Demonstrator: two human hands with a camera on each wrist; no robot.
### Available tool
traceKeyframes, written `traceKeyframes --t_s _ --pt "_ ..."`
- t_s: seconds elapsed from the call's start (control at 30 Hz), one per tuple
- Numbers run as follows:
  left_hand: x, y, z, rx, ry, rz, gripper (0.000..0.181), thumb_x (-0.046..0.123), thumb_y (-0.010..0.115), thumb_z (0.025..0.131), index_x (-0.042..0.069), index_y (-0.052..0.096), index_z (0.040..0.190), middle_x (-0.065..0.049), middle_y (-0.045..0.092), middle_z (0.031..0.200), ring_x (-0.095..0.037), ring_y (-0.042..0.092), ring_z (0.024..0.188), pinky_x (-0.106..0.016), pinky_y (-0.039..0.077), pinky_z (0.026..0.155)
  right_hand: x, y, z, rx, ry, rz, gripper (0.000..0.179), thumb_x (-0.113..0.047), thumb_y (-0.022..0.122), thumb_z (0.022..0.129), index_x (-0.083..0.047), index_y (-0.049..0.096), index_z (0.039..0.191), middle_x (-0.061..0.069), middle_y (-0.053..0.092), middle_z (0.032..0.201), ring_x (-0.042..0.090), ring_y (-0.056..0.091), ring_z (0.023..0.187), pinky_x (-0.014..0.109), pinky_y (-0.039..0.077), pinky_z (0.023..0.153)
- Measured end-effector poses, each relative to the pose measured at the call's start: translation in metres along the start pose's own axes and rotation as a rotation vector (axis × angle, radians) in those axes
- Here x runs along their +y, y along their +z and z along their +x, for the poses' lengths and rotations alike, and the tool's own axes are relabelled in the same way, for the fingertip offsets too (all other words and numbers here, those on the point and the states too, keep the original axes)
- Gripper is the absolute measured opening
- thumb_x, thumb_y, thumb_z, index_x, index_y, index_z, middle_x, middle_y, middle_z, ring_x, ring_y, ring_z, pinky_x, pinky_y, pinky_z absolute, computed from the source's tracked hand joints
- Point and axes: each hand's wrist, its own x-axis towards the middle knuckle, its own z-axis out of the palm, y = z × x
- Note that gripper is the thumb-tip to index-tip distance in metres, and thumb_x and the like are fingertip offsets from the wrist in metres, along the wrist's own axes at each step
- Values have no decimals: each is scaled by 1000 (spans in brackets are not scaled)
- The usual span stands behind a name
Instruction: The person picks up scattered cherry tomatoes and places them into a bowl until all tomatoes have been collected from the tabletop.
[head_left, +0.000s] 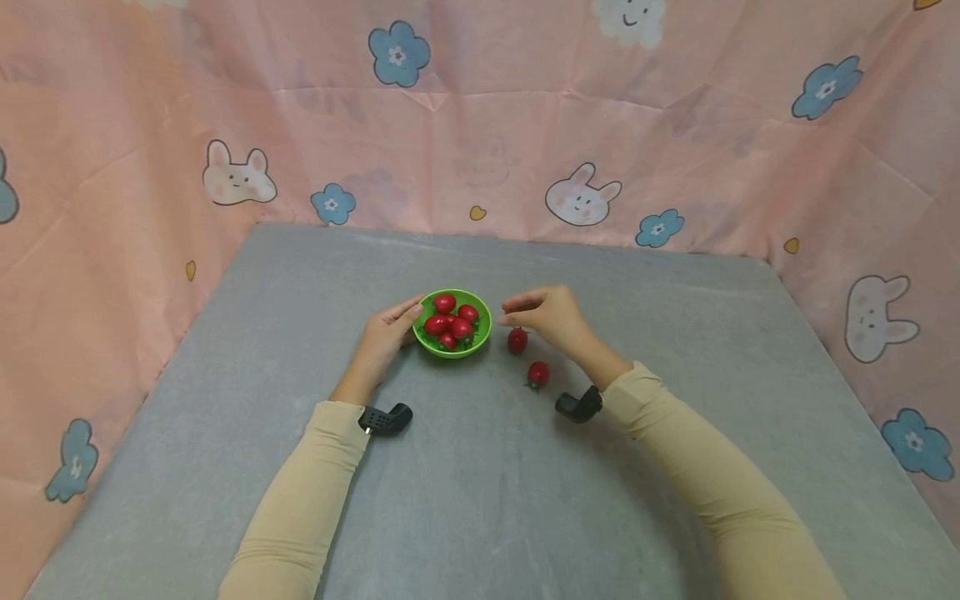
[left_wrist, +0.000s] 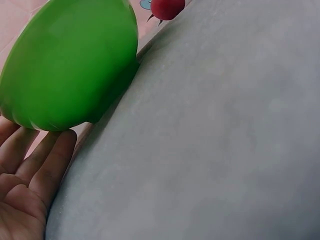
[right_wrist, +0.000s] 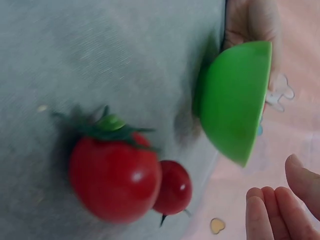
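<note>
A green bowl [head_left: 453, 354] holds several red cherry tomatoes [head_left: 445, 302] with green stems. My left hand [head_left: 381, 342] holds the bowl's left side, thumb at the rim; in the left wrist view its fingers [left_wrist: 50, 162] touch the outer wall. To the right of the bowl, my right hand [head_left: 553, 318] hovers above the table, thumb and fingers apart with nothing seen between them. Just below its fingertips lies one cherry tomato [head_left: 517, 340], and another cherry tomato [head_left: 537, 374] lies nearer me. Both loose tomatoes show large in the right wrist view.
The grey tabletop [head_left: 465, 483] spreads around the bowl. A pink curtain [head_left: 480, 125] with rabbits and blue flowers rises behind the table and along its sides. Each wrist wears a black camera strap [head_left: 386, 419] over a beige sleeve.
</note>
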Motion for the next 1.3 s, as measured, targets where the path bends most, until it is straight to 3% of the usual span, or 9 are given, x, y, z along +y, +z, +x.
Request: traceKeyframes --t_s 0.47,0.83,1.3 --pt "-1 0 1 -3 -12 -2 42 25 57 102 6 57 139 -13 57 144 5 64 98 -15 56 85 28 -11 -1 33 81 81 35 -19 77 87 -5 73 118 14 71 124 26 56 125 44 48 109" --pt "-2 -1 0 0 -21 12 43 27 56 102 7 56 141 -12 55 145 4 64 99 -16 56 87 46 -12 -4 41 98 52 39 -23 80 84 -6 74 118 13 72 120 22 64 112 22 53 84" --pt "0 -1 0 -1 -27 22 42 27 57 102 9 58 140 -10 57 144 5 64 99 -15 56 85 55 -8 0 20 115 19 42 -26 81 83 -7 72 120 12 71 122 24 58 123 39 50 103"
